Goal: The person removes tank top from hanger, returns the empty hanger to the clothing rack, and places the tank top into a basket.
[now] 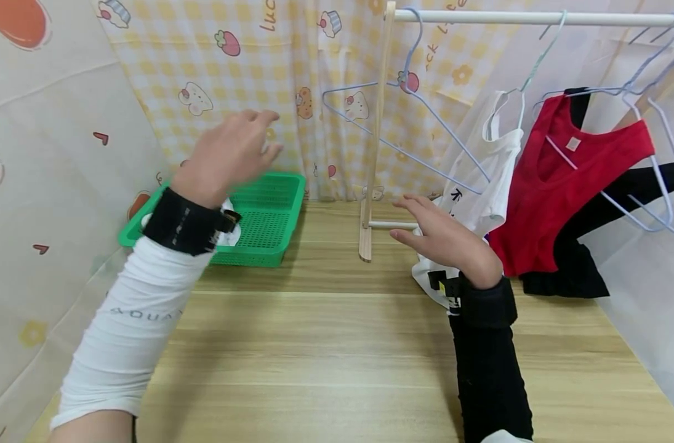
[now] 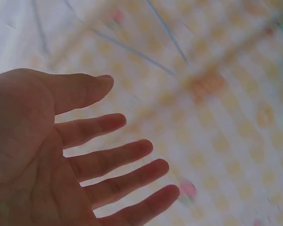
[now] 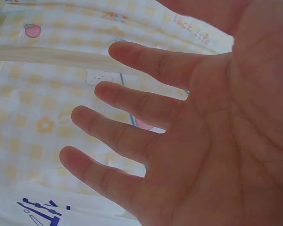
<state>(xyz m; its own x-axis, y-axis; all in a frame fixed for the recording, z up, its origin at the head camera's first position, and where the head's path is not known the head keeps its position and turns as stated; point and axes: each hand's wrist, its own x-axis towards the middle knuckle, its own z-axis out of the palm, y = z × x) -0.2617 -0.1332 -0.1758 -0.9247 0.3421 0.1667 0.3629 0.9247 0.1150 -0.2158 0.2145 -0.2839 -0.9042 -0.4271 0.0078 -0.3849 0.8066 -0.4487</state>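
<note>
My left hand (image 1: 226, 157) is raised over the green basket (image 1: 261, 258), its fingers spread and holding nothing in the left wrist view. White cloth (image 1: 231, 237) lies in the basket, partly hidden by that wrist. My right hand (image 1: 442, 237) hovers in front of a white sleeveless top (image 1: 481, 166) on a hanger; its fingers are straight and apart in the right wrist view, with nothing held. Whether it touches the top I cannot tell. A bare blue hanger (image 1: 409, 86) hangs from the left end of the rail.
A white rail (image 1: 481, 17) on a wooden stand (image 1: 372, 141) spans the back right. A red tank top (image 1: 569, 147) and a black garment (image 1: 583, 264) hang at the right, near more blue hangers (image 1: 663, 141). Patterned curtains (image 1: 259, 80) enclose the wooden table (image 1: 314, 369).
</note>
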